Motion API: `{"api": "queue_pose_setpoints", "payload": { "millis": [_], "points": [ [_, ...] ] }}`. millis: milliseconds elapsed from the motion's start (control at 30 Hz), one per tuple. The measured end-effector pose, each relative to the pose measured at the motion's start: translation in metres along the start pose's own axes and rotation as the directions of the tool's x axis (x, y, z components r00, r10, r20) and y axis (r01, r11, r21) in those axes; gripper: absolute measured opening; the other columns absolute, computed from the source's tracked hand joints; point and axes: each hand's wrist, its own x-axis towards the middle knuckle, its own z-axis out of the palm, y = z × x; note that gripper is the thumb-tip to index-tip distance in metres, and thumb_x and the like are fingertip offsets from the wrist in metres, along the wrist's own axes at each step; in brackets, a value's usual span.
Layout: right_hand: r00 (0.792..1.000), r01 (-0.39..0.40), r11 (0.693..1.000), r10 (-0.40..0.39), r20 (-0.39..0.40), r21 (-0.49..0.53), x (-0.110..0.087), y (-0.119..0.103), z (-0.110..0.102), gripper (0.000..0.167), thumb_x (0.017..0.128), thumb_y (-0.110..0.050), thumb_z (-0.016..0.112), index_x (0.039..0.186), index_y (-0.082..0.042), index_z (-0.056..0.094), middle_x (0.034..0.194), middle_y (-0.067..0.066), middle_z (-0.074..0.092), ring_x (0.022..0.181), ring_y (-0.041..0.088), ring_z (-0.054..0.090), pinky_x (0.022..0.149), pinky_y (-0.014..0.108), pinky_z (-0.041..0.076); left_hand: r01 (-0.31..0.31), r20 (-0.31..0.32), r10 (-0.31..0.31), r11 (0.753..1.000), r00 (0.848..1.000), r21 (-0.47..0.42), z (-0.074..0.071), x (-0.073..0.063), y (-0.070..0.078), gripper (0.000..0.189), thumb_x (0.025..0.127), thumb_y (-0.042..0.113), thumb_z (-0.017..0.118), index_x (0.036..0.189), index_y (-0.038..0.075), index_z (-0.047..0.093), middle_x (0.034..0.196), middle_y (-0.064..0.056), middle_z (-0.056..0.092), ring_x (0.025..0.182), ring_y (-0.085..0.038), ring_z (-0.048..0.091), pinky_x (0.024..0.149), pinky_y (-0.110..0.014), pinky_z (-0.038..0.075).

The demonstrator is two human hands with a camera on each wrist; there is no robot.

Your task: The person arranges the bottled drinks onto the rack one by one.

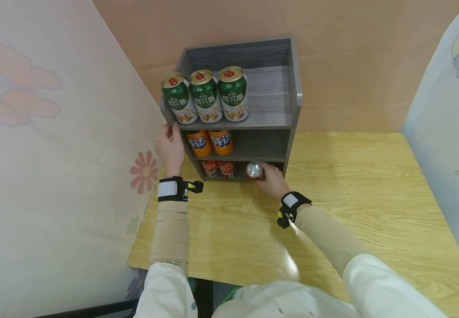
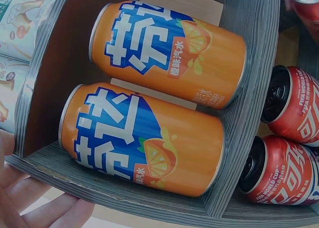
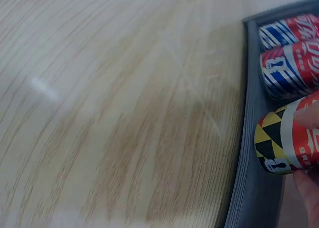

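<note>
A grey wooden three-tier shelf (image 1: 269,99) stands on the table. My left hand (image 1: 170,148) grips its left side panel near the top board, fingers at the panel's edge. My right hand (image 1: 274,181) holds a red soda can (image 1: 255,170) at the bottom tier, right of two red cola cans (image 3: 291,71). The held can's base, patterned yellow and black, overlaps the shelf's front edge in the right wrist view. Two orange soda cans (image 2: 169,53) stand on the middle tier at the left. On the top tier, three green-and-white drink cans (image 1: 233,95) stand in a row.
The light wood table (image 1: 352,212) extends in front of the shelf and to its right. A pale printed wall panel (image 1: 74,176) rises close on the left, another (image 1: 452,115) on the right. Behind the shelf is a tan backdrop (image 1: 332,66).
</note>
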Motion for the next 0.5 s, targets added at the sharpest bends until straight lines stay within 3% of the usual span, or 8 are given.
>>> {"api": "queue_pose_setpoints", "payload": {
  "millis": [100,300,500],
  "points": [
    [0.999,-0.048,0.999,0.048,-0.022,-0.005,0.005,0.001,0.002,0.054,0.084,-0.014,0.085,0.129,0.003,0.059,0.117,0.023,0.066,0.107,0.040,0.065,0.088,0.053,0.052,-0.006,-0.005,0.006,1.000,1.000,0.000,0.000,0.000,0.001,0.036,0.107,0.032,0.052,0.114,0.004,0.074,0.116,-0.013,0.073,0.115,-0.027,0.066,0.098,-0.042,0.050],
    [0.990,-0.139,0.990,0.139,-0.017,0.008,0.008,-0.002,0.000,0.068,0.088,-0.022,0.082,0.140,0.004,0.046,0.127,0.029,0.061,0.115,0.044,0.062,0.094,0.055,0.050,-0.006,0.006,0.006,1.000,1.000,-0.008,0.000,-0.001,0.002,0.037,0.107,0.032,0.053,0.117,0.004,0.073,0.118,-0.015,0.072,0.116,-0.028,0.065,0.100,-0.044,0.048],
    [0.982,-0.188,0.981,0.189,-0.011,0.053,0.015,-0.005,0.001,0.076,0.091,-0.030,0.079,0.148,-0.002,0.036,0.134,0.028,0.056,0.120,0.044,0.059,0.097,0.056,0.048,-0.002,0.008,0.002,1.000,1.000,-0.004,-0.001,-0.001,0.001,0.039,0.108,0.035,0.051,0.114,0.004,0.072,0.120,-0.013,0.072,0.119,-0.026,0.064,0.102,-0.043,0.047]
  ]
}}
